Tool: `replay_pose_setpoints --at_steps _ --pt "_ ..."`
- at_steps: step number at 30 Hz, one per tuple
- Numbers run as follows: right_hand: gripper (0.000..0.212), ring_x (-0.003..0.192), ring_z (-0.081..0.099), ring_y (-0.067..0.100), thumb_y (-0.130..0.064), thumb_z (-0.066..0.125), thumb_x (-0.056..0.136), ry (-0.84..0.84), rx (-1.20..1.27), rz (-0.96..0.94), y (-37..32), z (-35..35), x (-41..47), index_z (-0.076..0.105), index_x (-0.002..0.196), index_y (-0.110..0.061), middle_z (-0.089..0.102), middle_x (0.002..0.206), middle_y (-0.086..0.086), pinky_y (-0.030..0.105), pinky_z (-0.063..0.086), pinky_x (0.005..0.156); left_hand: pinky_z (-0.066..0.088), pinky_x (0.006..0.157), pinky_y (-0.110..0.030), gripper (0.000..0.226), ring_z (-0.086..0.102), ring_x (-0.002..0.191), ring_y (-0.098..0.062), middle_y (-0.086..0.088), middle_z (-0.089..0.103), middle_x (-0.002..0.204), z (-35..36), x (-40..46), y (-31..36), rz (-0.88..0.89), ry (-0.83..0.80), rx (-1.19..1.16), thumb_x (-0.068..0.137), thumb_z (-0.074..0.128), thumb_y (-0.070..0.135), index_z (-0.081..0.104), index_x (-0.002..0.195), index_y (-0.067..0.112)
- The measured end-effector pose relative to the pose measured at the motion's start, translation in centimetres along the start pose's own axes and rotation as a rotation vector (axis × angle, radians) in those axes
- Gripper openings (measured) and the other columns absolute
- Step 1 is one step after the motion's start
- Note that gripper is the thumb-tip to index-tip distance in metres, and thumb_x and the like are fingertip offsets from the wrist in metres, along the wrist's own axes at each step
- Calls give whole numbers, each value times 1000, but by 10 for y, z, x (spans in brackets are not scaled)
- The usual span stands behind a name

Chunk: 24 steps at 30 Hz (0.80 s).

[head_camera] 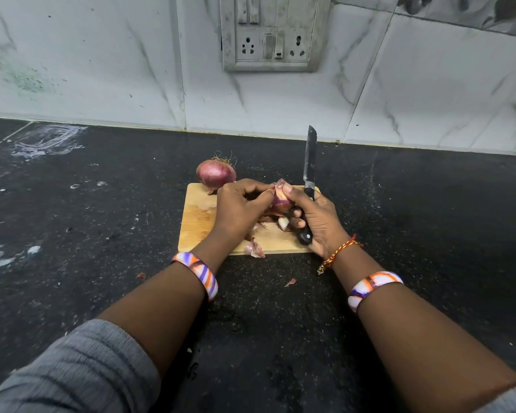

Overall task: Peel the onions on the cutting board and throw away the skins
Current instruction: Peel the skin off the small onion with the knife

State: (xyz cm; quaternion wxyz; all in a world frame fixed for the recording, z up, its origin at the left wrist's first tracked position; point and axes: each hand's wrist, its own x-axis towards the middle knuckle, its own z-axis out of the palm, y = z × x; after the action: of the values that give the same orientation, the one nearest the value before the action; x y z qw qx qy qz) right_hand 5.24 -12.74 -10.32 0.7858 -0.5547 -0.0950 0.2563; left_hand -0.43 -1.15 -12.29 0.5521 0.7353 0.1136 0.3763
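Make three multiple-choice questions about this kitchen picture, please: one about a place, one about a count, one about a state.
1. Where is the whole onion?
A. at the far left corner of the cutting board
B. beside the wall socket
C. in the left hand

2. How many onions are visible?
A. one
B. two
C. four

3. What does the right hand hold?
A. nothing
B. a spoon
C. a knife, blade pointing away

Answers: 1 A, it sits at the board's far left edge. 2 B, one whole, and one partly peeled onion between both hands. 3 C, fingers curl round the black handle.

Switch panel on marble wall tiles.
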Motion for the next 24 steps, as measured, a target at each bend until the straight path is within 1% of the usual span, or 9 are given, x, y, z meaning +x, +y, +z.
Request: replay_pose_setpoints --at_steps 4,6,8,11,16,19,21,24 --pt "9 30 31 3 -10 67 83 -9 -23 2 0 -1 0 59 80 -6 42 53 3 13 30 29 48 60 -11 14 59 61 5 -1 67 74 0 0 0 7 5 11 78 65 0 70 85 11" --pt "9 29 31 3 -8 66 83 -9 -22 -7 0 0 0 58 79 -7 42 50 2 13 31 29 48 60 -11 14 59 60 4 0 66 73 0 1 0 4 -3 0 78 65 0 70 84 12" --pt "12 28 30 4 -8 66 83 -4 -9 -11 1 0 1 58 75 -9 42 47 1 13 32 30 50 62 -14 13 61 63 1 -1 67 72 0 1 0 0 -10 -10 78 66 1 71 84 11" --pt "13 29 30 4 -7 67 83 -10 6 -7 1 -2 2 57 74 -9 44 45 -1 15 34 33 51 61 -17 12 60 64 -6 -1 66 69 0 0 -1 5 -16 19 77 65 1 69 76 12" --pt "12 29 31 4 -5 66 83 -18 -25 -19 3 -2 3 56 76 -7 46 43 -2 14 33 32 44 55 -22 10 51 58 -11 -5 60 63 2 -1 -3 45 -3 111 72 64 -1 64 67 8" --pt "11 29 31 4 -6 67 82 -19 -27 -25 4 -2 3 56 78 -7 44 44 -1 13 32 31 42 53 -24 9 47 55 -9 -1 57 59 3 -1 -3 76 13 177 71 62 1 62 65 7" --pt "9 29 30 4 -8 67 83 -29 -17 -15 3 -3 3 58 79 -8 43 46 0 13 31 31 42 54 -23 9 47 55 -5 3 56 60 4 -1 -3 52 37 178 74 62 3 62 67 8" --pt "8 30 30 3 -11 66 83 -41 13 5 3 -4 4 61 80 -8 42 49 0 13 31 30 42 55 -15 16 49 55 1 7 56 62 3 1 -3 -32 75 105 80 58 5 59 68 14"
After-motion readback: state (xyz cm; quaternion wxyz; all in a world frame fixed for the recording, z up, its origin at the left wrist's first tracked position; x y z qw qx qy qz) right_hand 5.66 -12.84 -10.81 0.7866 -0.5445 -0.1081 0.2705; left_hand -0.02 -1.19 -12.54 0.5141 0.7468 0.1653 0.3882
